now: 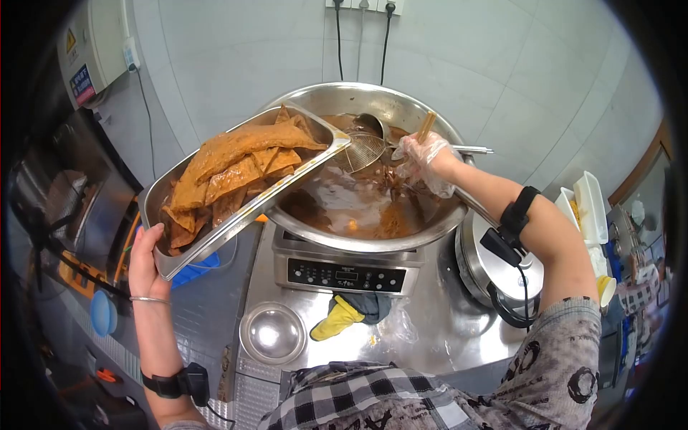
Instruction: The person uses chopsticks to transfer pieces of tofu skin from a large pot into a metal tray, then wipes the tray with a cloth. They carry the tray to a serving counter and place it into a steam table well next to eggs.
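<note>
Left hand (146,259) grips a long steel tray (228,223) of brown slabs (240,154) partly over a round steel basin (351,242), probably for drips, right hand (428,159) pinching wooden chopsticks (428,125).

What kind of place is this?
Likely a commercial kitchen: a big steel basin of brown liquid sits over a button-panelled cooker, and a metal tray is piled with brown, food-like slabs.

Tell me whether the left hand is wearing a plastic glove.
No: the left hand, holding the metal tray, shows bare skin, while the clear plastic glove is on the right hand.
</note>
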Action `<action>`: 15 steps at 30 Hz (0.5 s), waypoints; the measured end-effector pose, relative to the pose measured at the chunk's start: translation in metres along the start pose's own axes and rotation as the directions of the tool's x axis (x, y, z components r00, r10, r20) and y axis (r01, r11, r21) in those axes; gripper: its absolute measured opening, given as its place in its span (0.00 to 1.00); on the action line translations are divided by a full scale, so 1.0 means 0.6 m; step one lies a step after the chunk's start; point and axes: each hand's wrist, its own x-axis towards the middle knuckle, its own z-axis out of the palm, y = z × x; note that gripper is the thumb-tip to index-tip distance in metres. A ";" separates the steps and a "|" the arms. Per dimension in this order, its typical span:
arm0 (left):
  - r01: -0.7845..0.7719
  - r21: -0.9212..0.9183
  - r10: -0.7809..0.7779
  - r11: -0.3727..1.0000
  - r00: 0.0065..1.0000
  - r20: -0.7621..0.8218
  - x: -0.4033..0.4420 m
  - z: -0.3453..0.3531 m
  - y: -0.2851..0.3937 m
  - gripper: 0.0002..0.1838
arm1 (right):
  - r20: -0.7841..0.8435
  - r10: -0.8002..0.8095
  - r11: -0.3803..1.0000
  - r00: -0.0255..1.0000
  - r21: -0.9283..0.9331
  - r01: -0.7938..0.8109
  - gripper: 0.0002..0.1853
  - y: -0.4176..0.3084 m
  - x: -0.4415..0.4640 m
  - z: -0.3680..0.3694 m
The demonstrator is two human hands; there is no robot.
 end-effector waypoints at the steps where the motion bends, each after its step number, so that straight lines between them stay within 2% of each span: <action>1: 0.004 0.000 -0.004 1.000 1.000 -0.001 -0.001 0.000 0.000 0.13 | 0.002 0.003 1.000 1.000 -0.001 -0.003 0.15 -0.005 -0.002 -0.008; 3: -0.001 0.005 0.001 1.000 1.000 0.010 0.000 0.001 0.000 0.12 | 0.022 0.014 0.994 1.000 0.104 -0.016 0.16 -0.009 0.007 -0.031; 5: 0.005 0.002 -0.005 1.000 1.000 0.008 0.001 -0.001 -0.002 0.12 | -0.011 0.030 0.992 0.999 0.122 -0.029 0.15 -0.009 0.015 -0.049; 7: 0.006 -0.002 -0.006 1.000 1.000 0.004 0.000 -0.002 -0.002 0.12 | 0.031 0.085 0.976 0.996 0.200 -0.089 0.13 -0.007 0.024 -0.069; 11: 0.007 0.005 -0.007 1.000 1.000 0.024 -0.003 0.004 0.001 0.13 | -0.034 0.162 0.960 0.986 0.236 -0.150 0.09 -0.016 0.018 -0.087; 15: 0.010 0.011 -0.010 1.000 1.000 0.018 -0.004 0.005 0.000 0.13 | -0.022 0.055 0.952 0.998 0.303 -0.045 0.08 -0.015 0.015 -0.102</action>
